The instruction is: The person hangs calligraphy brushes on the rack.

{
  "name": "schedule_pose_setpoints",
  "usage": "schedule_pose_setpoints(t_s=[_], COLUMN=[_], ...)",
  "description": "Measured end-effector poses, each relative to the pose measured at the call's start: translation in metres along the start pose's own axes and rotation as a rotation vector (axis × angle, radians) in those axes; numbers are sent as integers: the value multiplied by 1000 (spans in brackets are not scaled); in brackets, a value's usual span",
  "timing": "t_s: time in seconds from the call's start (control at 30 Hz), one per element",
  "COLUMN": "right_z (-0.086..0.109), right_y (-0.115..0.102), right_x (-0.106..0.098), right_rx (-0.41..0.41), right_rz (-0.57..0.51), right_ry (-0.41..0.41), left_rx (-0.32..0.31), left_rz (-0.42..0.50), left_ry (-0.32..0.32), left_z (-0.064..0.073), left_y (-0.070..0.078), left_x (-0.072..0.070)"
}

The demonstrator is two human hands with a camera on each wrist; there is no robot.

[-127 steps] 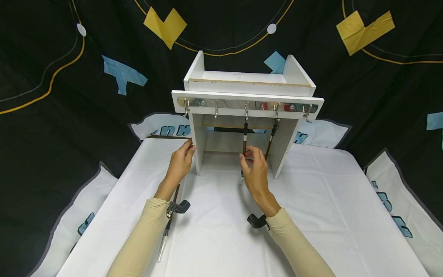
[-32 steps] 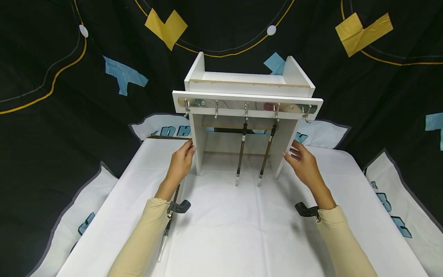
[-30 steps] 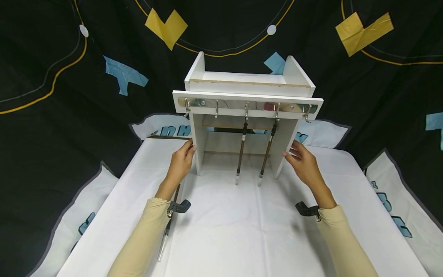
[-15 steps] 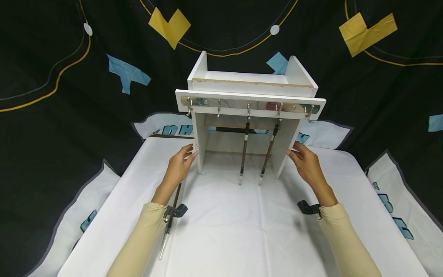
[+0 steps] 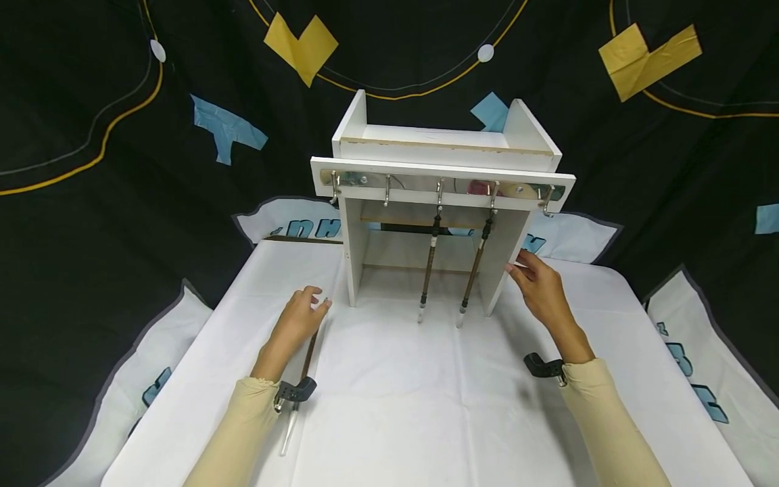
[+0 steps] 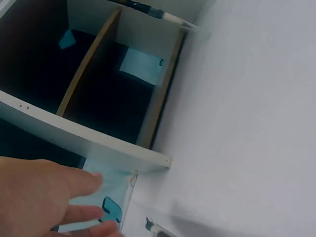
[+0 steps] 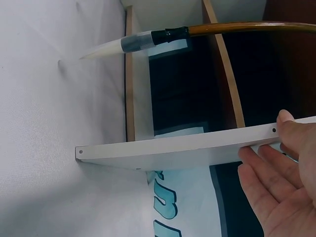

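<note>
A white shelf unit [image 5: 426, 170] with a row of metal hooks stands on the table. Two brushes with brown handles hang from its hooks, a middle brush [image 5: 429, 264] and a right brush [image 5: 473, 270]; the right wrist view shows a pale pointed tip on one brush [image 7: 247, 27]. With thumb and fingers, my right hand [image 5: 544, 294] holds the edge of the unit's right side panel. Away from the left panel, my left hand [image 5: 293, 329] hovers, fingers loosely bent and holding nothing. Below it lies a third brush [image 5: 308, 355], partly hidden by the wrist.
White cloth [image 5: 389, 419] covers the table. Behind the unit hangs a black curtain [image 5: 201, 223] with yellow and blue patches. An unused hook [image 5: 387, 189] is on the rail's left half. Black wrist devices [image 5: 298, 390] sit on both arms.
My right hand left the middle brush and took hold of the right panel. My left hand let go of the left panel and moved down toward the lying brush.
</note>
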State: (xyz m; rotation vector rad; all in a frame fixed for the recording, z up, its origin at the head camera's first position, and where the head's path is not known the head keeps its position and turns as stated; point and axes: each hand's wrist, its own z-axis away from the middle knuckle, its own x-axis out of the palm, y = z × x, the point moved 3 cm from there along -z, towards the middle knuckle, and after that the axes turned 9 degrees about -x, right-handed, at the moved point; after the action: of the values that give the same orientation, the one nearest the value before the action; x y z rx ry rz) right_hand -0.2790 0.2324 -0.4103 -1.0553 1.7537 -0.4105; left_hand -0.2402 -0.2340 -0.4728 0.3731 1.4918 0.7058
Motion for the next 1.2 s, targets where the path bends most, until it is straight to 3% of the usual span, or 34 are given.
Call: schedule_pose_setpoints(t_s=[0.2,0.4,1.2], right_z=[0,-1,-2], right_y=[-1,0,4], right_x=[1,1,-1], right_rx=[-2,-5,-17], right_rz=[-1,-6,4], right_ry=[5,14,7], left_rx=[-42,-103,-49], left_rz=[-114,-185,-240], left_ry=[-6,-70,-105], left_z=[16,28,44], left_y=[-15,-17,-14], left_x=[2,5,10])
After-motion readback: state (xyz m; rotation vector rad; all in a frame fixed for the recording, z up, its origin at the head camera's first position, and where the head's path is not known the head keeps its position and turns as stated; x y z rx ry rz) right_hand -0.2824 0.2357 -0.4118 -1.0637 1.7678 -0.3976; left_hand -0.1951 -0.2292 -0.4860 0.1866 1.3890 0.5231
